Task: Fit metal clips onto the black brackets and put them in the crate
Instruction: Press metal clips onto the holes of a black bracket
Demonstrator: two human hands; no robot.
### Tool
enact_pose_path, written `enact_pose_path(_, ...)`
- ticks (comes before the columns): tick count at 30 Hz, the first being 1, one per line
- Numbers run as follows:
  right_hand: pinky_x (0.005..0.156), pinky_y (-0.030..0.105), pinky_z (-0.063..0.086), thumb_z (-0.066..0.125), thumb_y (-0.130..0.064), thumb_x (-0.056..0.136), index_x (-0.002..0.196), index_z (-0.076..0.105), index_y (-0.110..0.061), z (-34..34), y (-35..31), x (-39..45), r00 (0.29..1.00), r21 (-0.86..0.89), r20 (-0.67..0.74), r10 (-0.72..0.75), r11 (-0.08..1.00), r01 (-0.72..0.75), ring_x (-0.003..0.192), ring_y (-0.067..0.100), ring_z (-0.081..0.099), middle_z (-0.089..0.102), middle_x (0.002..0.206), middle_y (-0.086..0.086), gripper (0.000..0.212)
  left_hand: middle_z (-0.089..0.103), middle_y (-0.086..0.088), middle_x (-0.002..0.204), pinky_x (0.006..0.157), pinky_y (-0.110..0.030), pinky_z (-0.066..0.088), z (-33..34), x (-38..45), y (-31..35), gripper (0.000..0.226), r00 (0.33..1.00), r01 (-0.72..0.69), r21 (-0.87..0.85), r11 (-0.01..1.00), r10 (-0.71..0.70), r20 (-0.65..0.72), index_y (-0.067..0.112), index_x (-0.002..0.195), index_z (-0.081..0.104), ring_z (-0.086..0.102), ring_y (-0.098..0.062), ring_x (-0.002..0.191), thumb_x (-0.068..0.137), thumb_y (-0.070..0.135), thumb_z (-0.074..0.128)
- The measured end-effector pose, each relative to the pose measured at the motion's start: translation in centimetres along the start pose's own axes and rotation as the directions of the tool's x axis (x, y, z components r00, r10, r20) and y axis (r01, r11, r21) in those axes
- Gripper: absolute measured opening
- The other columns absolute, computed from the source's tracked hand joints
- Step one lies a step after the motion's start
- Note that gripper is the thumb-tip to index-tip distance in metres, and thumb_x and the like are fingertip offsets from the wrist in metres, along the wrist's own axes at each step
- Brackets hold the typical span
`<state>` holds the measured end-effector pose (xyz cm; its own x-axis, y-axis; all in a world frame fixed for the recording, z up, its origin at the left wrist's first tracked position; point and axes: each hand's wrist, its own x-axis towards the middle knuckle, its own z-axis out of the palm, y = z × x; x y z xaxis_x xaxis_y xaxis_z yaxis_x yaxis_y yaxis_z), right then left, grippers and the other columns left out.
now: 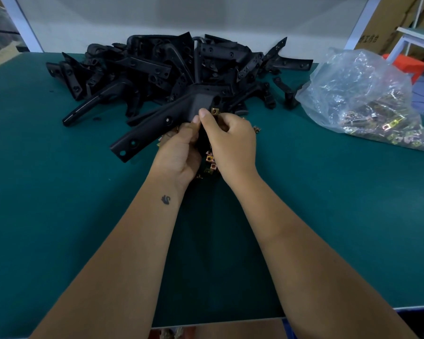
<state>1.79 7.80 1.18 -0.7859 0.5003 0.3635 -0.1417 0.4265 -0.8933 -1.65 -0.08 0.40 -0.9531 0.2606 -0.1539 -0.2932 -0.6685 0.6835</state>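
A long black bracket (157,126) is held above the green table, its flat end pointing down-left. My left hand (179,152) grips its lower part from beneath. My right hand (230,143) pinches a small brass-coloured metal clip (215,111) against the bracket's upper end, thumb on top. Several loose clips (210,160) lie on the table under and between my hands, partly hidden. No crate is in view.
A big heap of black brackets (176,67) fills the back of the green table (59,192). A clear plastic bag of metal clips (367,104) lies at the right. Cardboard boxes (387,15) and a white frame stand beyond the table's right side.
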Motion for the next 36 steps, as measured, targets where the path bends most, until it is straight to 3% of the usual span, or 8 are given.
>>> enact_pose_path(2,0.051,0.031,0.038,0.064,-0.044,0.090,0.055,0.052,-0.020,-0.1,0.0,-0.1,1.000,-0.038,-0.013,-0.024,0.999,0.024,0.051,0.006,0.045,0.049,0.050,-0.011,0.044,0.066,0.001,0.056,0.063,-0.026,0.059,0.0,0.0,0.0,0.045,1.000,0.003,0.007,1.000,-0.003,0.017,0.009,0.055,0.072,0.069,-0.008,0.060,0.096,-0.001,0.055)
enact_pose_path(9,0.051,0.020,0.030,0.065,-0.043,0.086,0.047,0.046,-0.035,-0.4,-0.2,-0.2,0.990,-0.119,-0.103,-0.093,0.990,0.081,0.052,0.005,0.047,0.048,0.051,-0.015,0.044,0.053,0.002,0.055,0.085,-0.031,0.058,0.0,0.0,0.0,0.023,0.999,0.038,0.083,0.996,-0.039,0.014,0.006,0.073,0.054,0.063,-0.013,0.068,0.096,0.002,0.057)
enact_pose_path(15,0.051,0.022,0.027,0.069,-0.036,0.084,0.046,0.036,-0.033,-1.0,-0.2,0.1,0.970,-0.155,-0.130,-0.206,0.970,0.186,0.051,0.006,0.042,0.040,0.051,-0.014,0.050,0.067,-0.012,0.095,0.086,-0.031,0.059,0.2,-0.4,0.0,0.009,0.996,0.077,0.049,0.996,-0.079,0.029,0.000,0.096,0.066,0.069,-0.018,0.089,0.094,0.005,0.059)
enact_pose_path(21,0.053,0.032,0.036,0.054,-0.044,0.092,0.059,0.053,-0.018,-2.8,-0.4,1.3,0.973,-0.195,0.220,-0.072,0.974,0.117,0.050,0.005,0.043,0.052,0.053,-0.004,0.042,0.058,-0.014,0.090,0.088,-0.037,0.058,-0.4,0.3,0.6,0.004,0.999,0.035,0.018,0.999,-0.036,0.023,0.001,0.095,0.061,0.064,-0.022,0.093,0.096,0.003,0.057)
enact_pose_path(26,0.062,0.026,0.044,0.050,-0.015,0.081,0.075,0.068,-0.030,-6.1,0.3,2.7,0.907,-0.339,0.370,0.199,0.938,-0.068,0.066,0.010,0.057,0.064,0.074,-0.010,0.024,0.070,-0.009,0.086,0.077,-0.030,0.060,-0.6,0.4,1.1,0.011,0.999,0.039,-0.111,0.993,-0.039,0.002,0.001,0.096,0.064,0.069,-0.019,0.086,0.097,0.003,0.054)
enact_pose_path(29,0.054,0.018,0.040,0.050,-0.006,0.084,0.079,0.067,-0.028,-7.2,0.7,3.3,0.807,-0.454,0.486,0.335,0.886,-0.095,0.062,0.009,0.054,0.062,0.067,-0.010,0.028,0.073,-0.007,0.075,0.088,-0.031,0.057,-0.7,0.2,1.4,0.014,0.999,0.043,-0.167,0.985,-0.046,-0.018,0.001,0.090,0.065,0.069,-0.018,0.080,0.097,0.002,0.053)
enact_pose_path(33,0.060,0.015,0.040,0.064,-0.004,0.086,0.098,0.068,-0.023,-7.5,1.2,3.5,0.711,-0.460,0.623,0.326,0.888,-0.004,0.068,0.006,0.051,0.057,0.076,-0.008,0.023,0.070,-0.003,0.065,0.095,-0.032,0.053,-0.5,-0.2,1.7,0.019,0.999,0.035,-0.186,0.982,-0.041,-0.028,0.003,0.081,0.063,0.070,-0.015,0.070,0.096,0.001,0.052)
enact_pose_path(36,0.051,0.007,0.034,0.069,-0.009,0.086,0.101,0.066,-0.021,-7.1,1.8,3.6,0.786,-0.489,0.559,0.262,0.871,0.057,0.065,0.004,0.051,0.057,0.075,-0.009,0.019,0.067,-0.003,0.060,0.094,-0.031,0.053,-0.4,-0.4,1.9,0.020,0.998,0.036,-0.219,0.975,-0.046,-0.041,0.003,0.078,0.061,0.069,-0.015,0.067,0.096,-0.001,0.051)
